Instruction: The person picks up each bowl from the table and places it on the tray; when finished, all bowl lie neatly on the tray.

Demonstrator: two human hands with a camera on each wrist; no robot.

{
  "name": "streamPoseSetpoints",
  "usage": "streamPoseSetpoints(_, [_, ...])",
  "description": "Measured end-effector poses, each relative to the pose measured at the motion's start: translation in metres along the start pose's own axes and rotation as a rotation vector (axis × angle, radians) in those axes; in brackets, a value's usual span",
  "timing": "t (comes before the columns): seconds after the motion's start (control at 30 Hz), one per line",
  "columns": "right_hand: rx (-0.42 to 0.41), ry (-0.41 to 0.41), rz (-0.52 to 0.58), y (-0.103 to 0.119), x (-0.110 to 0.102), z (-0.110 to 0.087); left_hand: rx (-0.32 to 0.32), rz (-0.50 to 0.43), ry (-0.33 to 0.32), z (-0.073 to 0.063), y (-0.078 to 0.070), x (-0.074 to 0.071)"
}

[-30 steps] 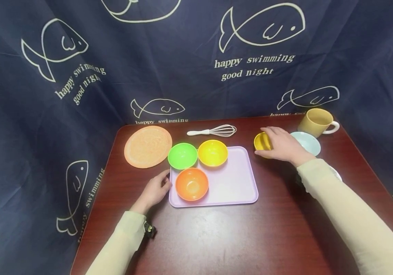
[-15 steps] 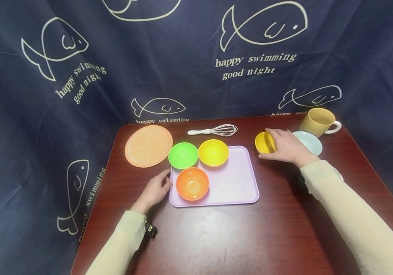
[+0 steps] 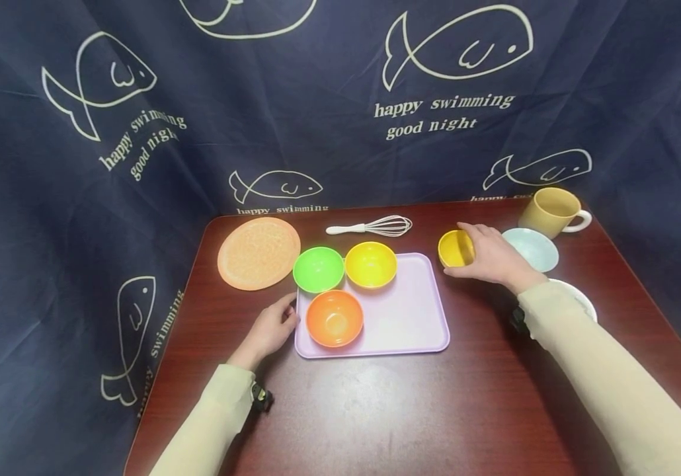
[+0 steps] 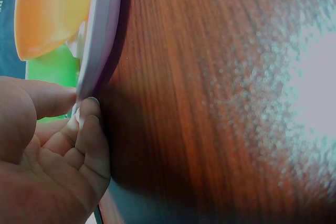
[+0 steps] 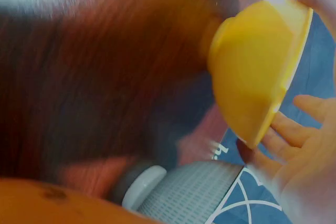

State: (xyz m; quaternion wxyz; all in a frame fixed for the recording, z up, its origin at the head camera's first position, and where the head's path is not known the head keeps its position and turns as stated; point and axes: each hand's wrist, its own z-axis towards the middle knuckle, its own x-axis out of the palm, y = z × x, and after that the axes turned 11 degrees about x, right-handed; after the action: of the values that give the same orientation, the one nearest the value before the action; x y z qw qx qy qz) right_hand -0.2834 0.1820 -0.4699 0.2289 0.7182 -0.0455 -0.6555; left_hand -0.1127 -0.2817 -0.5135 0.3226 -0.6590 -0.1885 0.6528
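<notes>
My right hand (image 3: 492, 258) holds a small yellow bowl (image 3: 453, 250) at the right of the table, thumb on the near side and fingers on the far side. In the right wrist view the yellow bowl (image 5: 257, 66) is tilted sideways to the camera; whether its base touches the table I cannot tell. My left hand (image 3: 272, 327) pinches the left edge of a lilac tray (image 3: 406, 317); thumb and fingertips meet at the rim in the left wrist view. An orange bowl (image 3: 334, 318), a green bowl (image 3: 318, 270) and a larger yellow bowl (image 3: 370, 264) sit on the tray's left part.
An orange round plate (image 3: 259, 254) lies at the back left, and a white-handled whisk (image 3: 370, 227) behind the tray. At the right stand a tan mug (image 3: 549, 211), a pale blue dish (image 3: 532, 250) and a white dish (image 3: 581, 299), partly under the sleeve.
My right hand and the small yellow bowl shifted slightly right, then slightly back left. More of the white dish shows beside the sleeve. The left hand and tray have stayed put.
</notes>
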Motion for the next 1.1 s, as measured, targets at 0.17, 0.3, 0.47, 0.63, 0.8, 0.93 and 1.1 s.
streamPoseSetpoints(0.17, [-0.006, -0.028, 0.048, 0.007, 0.000, -0.008, -0.005, 0.009, 0.002, 0.001, -0.001, 0.001])
streamPoseSetpoints(0.3, [0.018, -0.012, 0.084, 0.018, -0.002, -0.021, 0.000, 0.006, 0.005, 0.001, 0.000, 0.001])
streamPoseSetpoints(0.47, [-0.006, -0.021, 0.132, 0.032, 0.005, -0.044, 0.007, 0.001, 0.009, 0.002, 0.002, 0.001])
streamPoseSetpoints(0.63, [-0.069, -0.053, 0.174, 0.050, 0.017, -0.069, 0.003, -0.008, 0.016, 0.002, 0.001, 0.000])
streamPoseSetpoints(0.8, [-0.120, -0.034, 0.190, 0.074, 0.030, -0.087, -0.006, -0.007, 0.014, 0.001, 0.003, -0.001])
streamPoseSetpoints(0.93, [-0.138, -0.008, 0.195, 0.089, 0.043, -0.095, -0.004, -0.011, 0.012, 0.001, 0.003, -0.001])
streamPoseSetpoints(1.1, [-0.152, 0.019, 0.205, 0.100, 0.060, -0.100, -0.006, -0.009, 0.019, 0.002, 0.004, 0.002])
